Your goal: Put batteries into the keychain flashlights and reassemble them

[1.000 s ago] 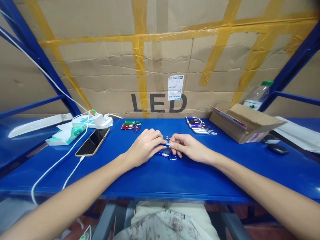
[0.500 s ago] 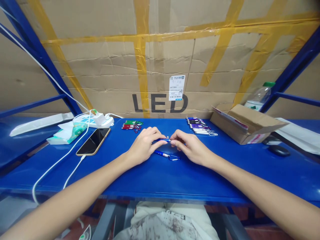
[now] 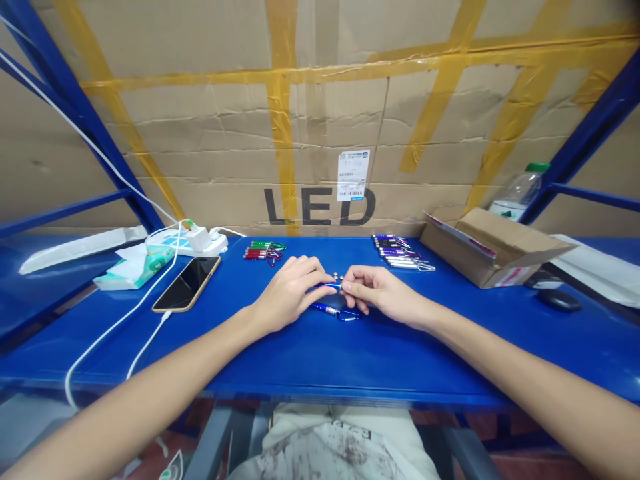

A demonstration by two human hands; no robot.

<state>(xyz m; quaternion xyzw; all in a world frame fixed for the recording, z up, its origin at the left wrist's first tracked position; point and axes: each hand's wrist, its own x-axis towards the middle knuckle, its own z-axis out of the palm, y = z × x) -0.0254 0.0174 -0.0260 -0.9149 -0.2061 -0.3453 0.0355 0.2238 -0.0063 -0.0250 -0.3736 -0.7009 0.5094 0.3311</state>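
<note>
Tube (image 3: 331, 285), blue, sits clamped by left hand (image 3: 293, 288) and right hand (image 3: 377, 292). A careless nudge could scatter metal bits (image 3: 335, 275) just beyond.

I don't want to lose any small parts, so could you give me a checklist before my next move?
1. Left hand holding the short blue piece: ok.
2. Right hand pinching at that piece's right end: ok.
3. Inside of that end visible: cannot tell; fingers cover it.
4. Small silver parts on the table, beyond the fingertips: ok.
5. Blue piece with clip on the table, on your side of the hands' grip: ok.
6. Phone clear of both hands: ok.
</note>
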